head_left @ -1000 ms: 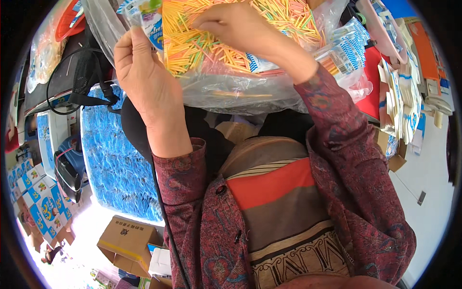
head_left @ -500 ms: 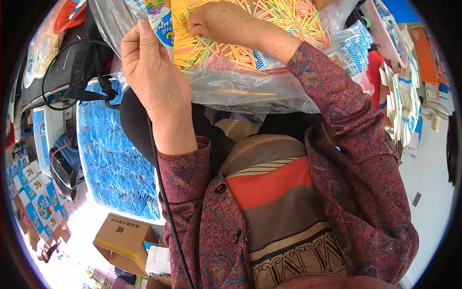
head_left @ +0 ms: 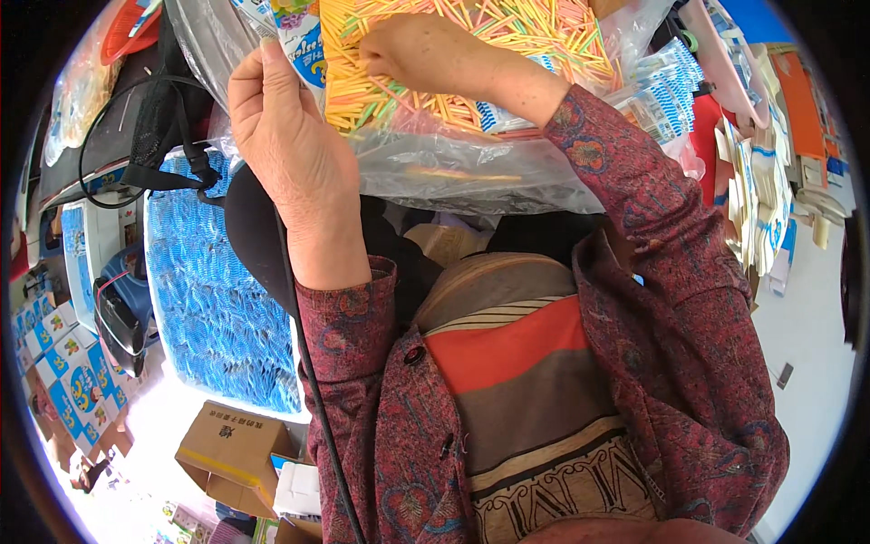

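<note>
A heap of thin candy-like sticks in yellow, pink and green lies on a clear plastic sheet in front of me. My right hand is over the heap's near left part, its fingers curled closed; whatever they grip is hidden beneath the hand. To its left, my left hand is raised with thumb and fingers pinched together at the edge of a small blue-and-white packet. A colourful printed bag shows just behind that thumb. Several blue-striped packets lie at the heap's right side.
A white-rimmed tub of blue packets stands at my left, with an open cardboard box nearer. A black cable runs down past my left forearm. At right are a pink bin and stacked flat cartons.
My right hand has shifted slightly right and nearer over the sticks. My left hand stays almost where it was, still pinching.
</note>
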`<state>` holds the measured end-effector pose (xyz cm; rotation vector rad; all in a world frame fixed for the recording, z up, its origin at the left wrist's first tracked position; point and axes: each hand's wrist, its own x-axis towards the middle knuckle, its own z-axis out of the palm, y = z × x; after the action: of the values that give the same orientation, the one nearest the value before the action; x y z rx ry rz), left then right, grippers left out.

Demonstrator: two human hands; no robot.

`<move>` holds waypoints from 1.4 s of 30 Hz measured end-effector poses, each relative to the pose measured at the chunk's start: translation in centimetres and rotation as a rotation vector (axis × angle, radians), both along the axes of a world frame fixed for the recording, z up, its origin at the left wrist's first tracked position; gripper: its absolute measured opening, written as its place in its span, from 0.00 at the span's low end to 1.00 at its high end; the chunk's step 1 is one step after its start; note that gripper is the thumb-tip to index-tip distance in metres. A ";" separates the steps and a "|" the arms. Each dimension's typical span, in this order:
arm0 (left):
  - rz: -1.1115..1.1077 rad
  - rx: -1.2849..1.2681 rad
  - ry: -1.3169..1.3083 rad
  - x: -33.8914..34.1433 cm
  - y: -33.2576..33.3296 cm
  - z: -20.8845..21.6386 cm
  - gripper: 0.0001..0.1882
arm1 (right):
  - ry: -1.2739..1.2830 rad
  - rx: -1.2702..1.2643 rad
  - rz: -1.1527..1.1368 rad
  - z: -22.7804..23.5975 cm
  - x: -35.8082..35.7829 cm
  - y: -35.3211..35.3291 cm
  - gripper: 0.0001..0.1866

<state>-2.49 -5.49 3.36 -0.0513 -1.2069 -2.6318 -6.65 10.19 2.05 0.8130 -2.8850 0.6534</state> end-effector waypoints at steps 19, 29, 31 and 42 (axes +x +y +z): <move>0.013 -0.083 -0.016 -0.6 -0.3 -1.0 0.09 | -0.035 0.061 -0.054 -0.3 -0.3 -1.4 0.11; 0.015 -0.026 -0.036 -0.4 0.0 -0.6 0.07 | 0.062 -0.062 -0.077 -2.2 0.5 -1.2 0.14; 0.008 0.006 -0.037 -0.3 0.2 -0.5 0.06 | 0.078 -0.076 -0.103 -2.8 0.5 -1.1 0.14; -0.001 0.018 -0.023 -0.3 0.1 -0.7 0.06 | 0.070 -0.048 -0.125 -2.3 1.2 -2.1 0.15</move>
<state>-2.81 -5.38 2.64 -0.0186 -1.1905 -2.6508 -5.45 8.13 -0.22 0.6299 -2.8179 0.6648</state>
